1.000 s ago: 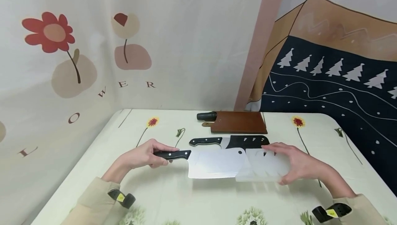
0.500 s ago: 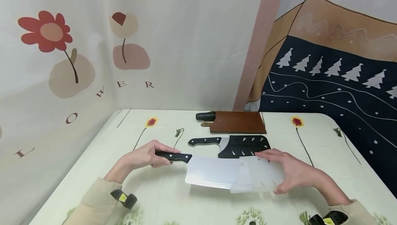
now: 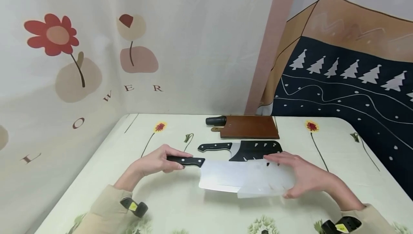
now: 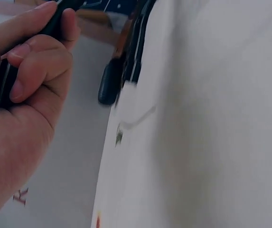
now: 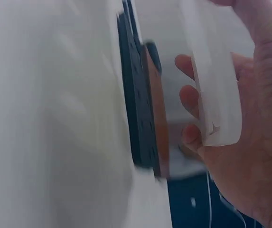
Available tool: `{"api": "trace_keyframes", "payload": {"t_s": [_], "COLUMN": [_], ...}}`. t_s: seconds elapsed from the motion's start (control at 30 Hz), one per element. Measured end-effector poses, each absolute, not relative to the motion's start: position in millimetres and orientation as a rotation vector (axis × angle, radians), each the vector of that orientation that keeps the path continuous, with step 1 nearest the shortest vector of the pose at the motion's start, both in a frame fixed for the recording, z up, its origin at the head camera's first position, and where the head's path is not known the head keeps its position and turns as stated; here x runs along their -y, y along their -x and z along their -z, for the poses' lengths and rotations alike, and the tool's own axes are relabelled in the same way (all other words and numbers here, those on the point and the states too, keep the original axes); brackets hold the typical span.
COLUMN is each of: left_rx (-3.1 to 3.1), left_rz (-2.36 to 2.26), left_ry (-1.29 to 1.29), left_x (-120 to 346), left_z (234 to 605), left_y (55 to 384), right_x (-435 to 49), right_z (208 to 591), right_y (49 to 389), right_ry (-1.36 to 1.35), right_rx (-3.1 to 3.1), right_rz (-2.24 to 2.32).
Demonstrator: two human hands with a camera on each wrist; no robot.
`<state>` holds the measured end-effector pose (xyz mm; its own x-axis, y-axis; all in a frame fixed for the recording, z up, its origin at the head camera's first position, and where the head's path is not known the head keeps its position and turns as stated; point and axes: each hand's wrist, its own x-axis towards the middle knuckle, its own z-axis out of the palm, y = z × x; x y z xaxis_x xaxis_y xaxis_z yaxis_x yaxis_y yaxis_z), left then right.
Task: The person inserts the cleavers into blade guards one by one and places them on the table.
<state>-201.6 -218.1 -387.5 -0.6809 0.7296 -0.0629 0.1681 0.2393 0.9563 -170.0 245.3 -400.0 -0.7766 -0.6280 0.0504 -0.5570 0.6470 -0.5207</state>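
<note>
My left hand [image 3: 158,160] grips the black riveted handle of a cleaver [image 3: 219,175], its broad metal blade pointing right above the table. In the left wrist view the fingers [image 4: 45,61] curl round that handle. My right hand [image 3: 306,176] holds a translucent white blade guard [image 3: 272,180] between thumb and fingers. The guard overlaps the front part of the blade, leaving the part near the handle bare. The right wrist view shows the guard [image 5: 216,95] lying between the thumb side and the fingertips; the cleaver's blade cannot be made out there.
Just behind the hands lies a second cleaver [image 3: 214,147] with a black slotted guard [image 3: 258,148] over its blade. Farther back is a flat brown sheath-like piece [image 3: 250,126] with a black handle [image 3: 215,121] at its left. A flower-patterned cloth [image 3: 174,209] covers the table.
The white guard has slid left along the blade and covers more of it. My right hand has come closer to my left, and both have lowered slightly.
</note>
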Motion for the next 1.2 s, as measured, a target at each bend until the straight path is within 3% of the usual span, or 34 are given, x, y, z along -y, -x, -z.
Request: {"api": "trace_keyframes", "payload": {"t_s": [0.6, 0.97, 1.2], "left_rx": [-2.049, -2.126, -2.150], "left_rz": [-1.480, -1.474, -1.502], "left_ry": [-0.799, -0.728, -0.698], "left_x": [188, 153, 152], "left_z": [391, 378, 407], "left_y": [200, 177, 190], "right_x": [-238, -232, -233], "right_z": [399, 401, 401], "right_y": [177, 177, 173], "right_ry": [0.989, 0.966, 0.998], "right_rx": [-2.735, -2.738, -2.804], "right_rz": [0.829, 0.811, 0.792]}}
